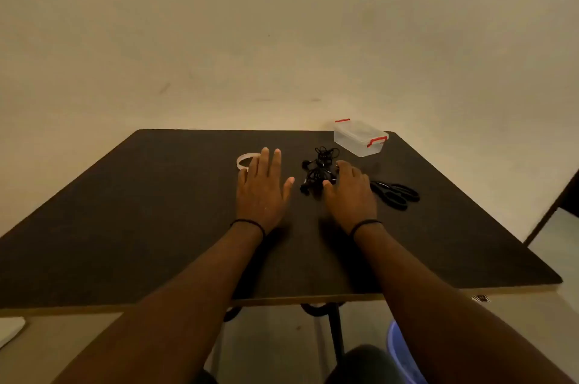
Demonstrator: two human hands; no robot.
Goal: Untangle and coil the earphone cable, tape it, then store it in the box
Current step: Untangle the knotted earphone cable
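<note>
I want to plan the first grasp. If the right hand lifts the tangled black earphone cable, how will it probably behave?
The earphone cable is thin and lies in a loose knot, so it will likely be floppy, with loops and earbuds dangling. It looks small beside the right hand, so probably light. On the smooth dark table a push would likely drag the whole clump.

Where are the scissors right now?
In the head view, the black scissors lie flat on the dark table, just right of the right hand, nearer than the clear box.
</note>
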